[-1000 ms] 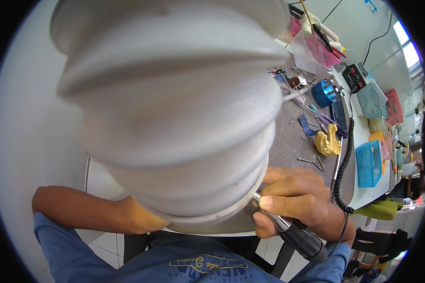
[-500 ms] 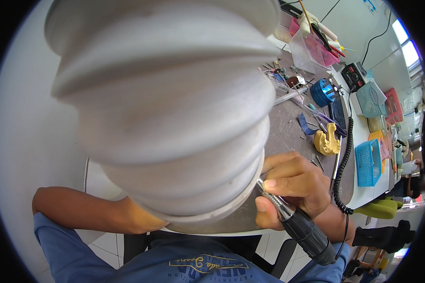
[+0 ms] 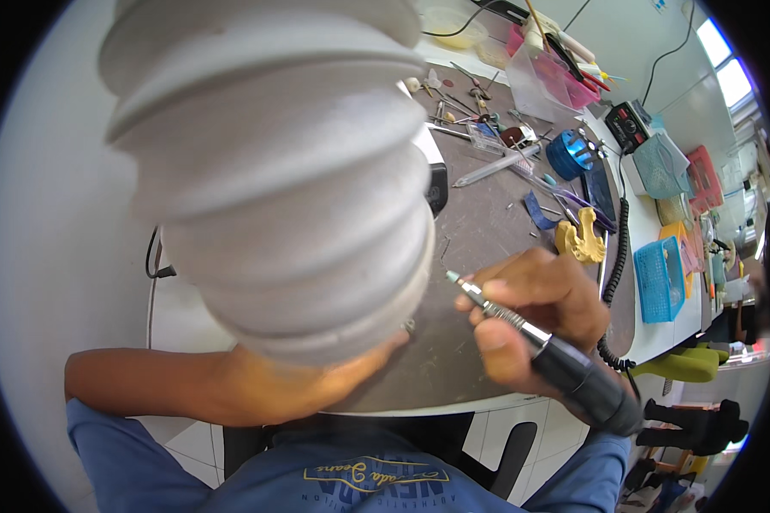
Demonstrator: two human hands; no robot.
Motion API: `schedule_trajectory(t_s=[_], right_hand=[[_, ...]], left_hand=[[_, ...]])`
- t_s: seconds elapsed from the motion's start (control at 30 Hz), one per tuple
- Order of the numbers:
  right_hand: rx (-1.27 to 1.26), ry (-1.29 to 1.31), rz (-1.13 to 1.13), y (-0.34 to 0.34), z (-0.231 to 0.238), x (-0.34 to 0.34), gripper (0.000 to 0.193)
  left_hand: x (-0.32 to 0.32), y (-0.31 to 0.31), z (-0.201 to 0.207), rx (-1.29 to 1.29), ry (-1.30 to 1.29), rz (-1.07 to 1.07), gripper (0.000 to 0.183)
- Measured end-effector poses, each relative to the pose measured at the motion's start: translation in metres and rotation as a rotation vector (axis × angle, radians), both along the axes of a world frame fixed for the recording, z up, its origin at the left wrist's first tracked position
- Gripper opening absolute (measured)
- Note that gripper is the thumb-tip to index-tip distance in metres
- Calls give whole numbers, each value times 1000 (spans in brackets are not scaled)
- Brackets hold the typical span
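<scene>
My right hand [image 3: 543,299] grips a black and silver rotary handpiece [image 3: 573,368] like a pen. Its narrow end carries a small pale green tip and points up and left over the bench. My left hand [image 3: 342,380] reaches in from the left, mostly hidden under a ribbed grey hose [image 3: 291,188]. At its fingertips, just past the hose's rim, a tiny greyish piece [image 3: 409,327] shows, too small to name. The handpiece tip and that piece are apart. Beyond my right hand stands a yellow dental cast [image 3: 582,237].
The wide hose blocks much of the left side. Farther back on the brown bench [image 3: 479,214] lie several burs and small tools, a blue round bur holder [image 3: 571,154] and a clear plastic box [image 3: 543,85]. A coiled black cord [image 3: 618,265] and a blue basket [image 3: 661,280] are at the right.
In view, the hose has shifted left, uncovering more bench and my left fingertips. The handpiece tip, before at the hose's rim, now shows free of it.
</scene>
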State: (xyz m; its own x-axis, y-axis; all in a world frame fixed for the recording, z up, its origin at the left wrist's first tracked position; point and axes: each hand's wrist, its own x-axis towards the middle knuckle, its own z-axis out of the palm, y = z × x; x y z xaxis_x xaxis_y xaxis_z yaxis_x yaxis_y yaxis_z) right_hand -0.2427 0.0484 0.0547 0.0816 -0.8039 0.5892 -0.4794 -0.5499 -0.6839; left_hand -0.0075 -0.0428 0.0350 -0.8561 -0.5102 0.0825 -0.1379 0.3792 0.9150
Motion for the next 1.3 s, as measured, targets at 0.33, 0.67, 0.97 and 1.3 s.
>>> schedule_trajectory(t_s=[0.33, 0.67, 0.97, 1.3], right_hand=[[550, -786, -166, 91, 40, -9, 20], [451, -522, -670, 199, 29, 8, 64], [396, -872, -143, 266, 33, -9, 69], [708, 439, -710, 196, 92, -21, 52]], left_hand=[[-14, 2, 1, -706, 66, 195, 16], [-65, 95, -13, -663, 383, 33, 63], [-169, 192, -39, -385, 781, -155, 65], [-151, 167, -43, 266, 629, -452, 45]])
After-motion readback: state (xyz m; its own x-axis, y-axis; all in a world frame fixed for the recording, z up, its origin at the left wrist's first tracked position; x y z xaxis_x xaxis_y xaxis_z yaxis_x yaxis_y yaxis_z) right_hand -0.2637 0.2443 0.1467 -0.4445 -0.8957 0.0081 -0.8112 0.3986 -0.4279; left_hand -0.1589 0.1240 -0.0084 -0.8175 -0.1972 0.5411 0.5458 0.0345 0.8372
